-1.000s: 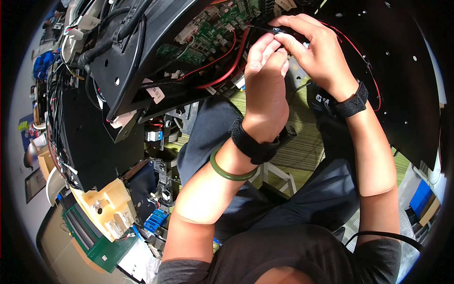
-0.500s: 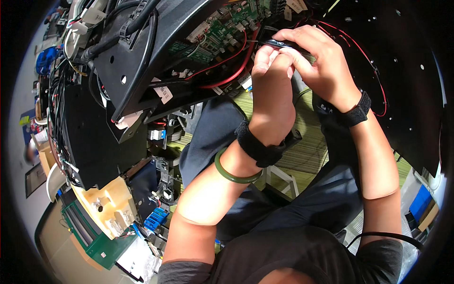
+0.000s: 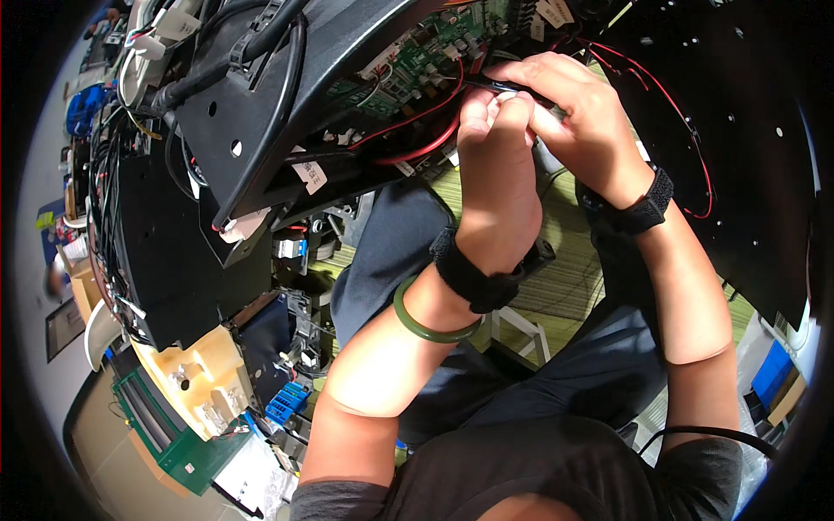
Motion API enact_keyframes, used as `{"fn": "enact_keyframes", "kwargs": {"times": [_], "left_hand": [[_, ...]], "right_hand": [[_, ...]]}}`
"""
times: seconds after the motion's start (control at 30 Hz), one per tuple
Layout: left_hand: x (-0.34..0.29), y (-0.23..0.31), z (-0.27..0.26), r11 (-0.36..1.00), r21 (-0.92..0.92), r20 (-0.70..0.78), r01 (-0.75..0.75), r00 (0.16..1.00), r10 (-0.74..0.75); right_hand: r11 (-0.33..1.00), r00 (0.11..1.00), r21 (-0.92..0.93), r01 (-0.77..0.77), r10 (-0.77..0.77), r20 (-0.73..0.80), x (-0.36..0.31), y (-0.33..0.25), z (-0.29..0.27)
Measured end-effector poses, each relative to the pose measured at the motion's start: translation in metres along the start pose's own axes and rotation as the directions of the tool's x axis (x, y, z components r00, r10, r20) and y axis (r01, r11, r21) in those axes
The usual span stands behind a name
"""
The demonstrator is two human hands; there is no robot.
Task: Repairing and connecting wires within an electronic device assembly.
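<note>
Green floor (image 3: 565,276) below, black housing (image 3: 201,141) (cable-draped) just beside the fingers (image 3: 532,71).

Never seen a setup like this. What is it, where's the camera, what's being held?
No robot here: these are a person's bare hands, with a black strap on each wrist and a green bangle on the left arm. The camera is worn on the head and looks down; its fisheye lens bends straight edges.

The right hand pinches a slim black item. The left hand has its fingers curled against the right hand, just under that item; whether it grips too is hidden, and I can't tell what the item is.

Beside them, a black housing holds a green circuit board and a thick red cable. Below are the person's dark trousers and a green striped floor.
</note>
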State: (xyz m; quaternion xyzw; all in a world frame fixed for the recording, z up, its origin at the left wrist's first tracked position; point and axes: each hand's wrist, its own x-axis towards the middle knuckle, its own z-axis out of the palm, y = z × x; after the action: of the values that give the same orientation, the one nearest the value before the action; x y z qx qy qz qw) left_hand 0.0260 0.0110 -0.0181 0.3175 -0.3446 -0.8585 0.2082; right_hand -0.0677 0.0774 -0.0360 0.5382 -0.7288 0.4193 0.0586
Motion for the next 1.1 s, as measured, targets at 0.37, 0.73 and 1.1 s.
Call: {"fn": "enact_keyframes", "kwargs": {"times": [0.37,0.73,1.1], "left_hand": [[0.000,0.002,-0.012,0.999,0.027,0.168,-0.026,0.986,0.021],[-0.001,0.002,-0.007,1.000,-0.029,0.086,0.006,0.996,-0.003],[0.001,-0.003,-0.012,1.000,0.009,0.189,-0.001,0.982,-0.001]], "right_hand": [[0.999,0.998,-0.026,-0.048,0.048,0.035,0.004,-0.006,0.000],[0.997,0.999,-0.060,-0.050,0.050,-0.001,-0.001,-0.008,0.003],[0.999,0.995,-0.037,-0.034,0.030,-0.098,-0.005,-0.008,0.001]]}}
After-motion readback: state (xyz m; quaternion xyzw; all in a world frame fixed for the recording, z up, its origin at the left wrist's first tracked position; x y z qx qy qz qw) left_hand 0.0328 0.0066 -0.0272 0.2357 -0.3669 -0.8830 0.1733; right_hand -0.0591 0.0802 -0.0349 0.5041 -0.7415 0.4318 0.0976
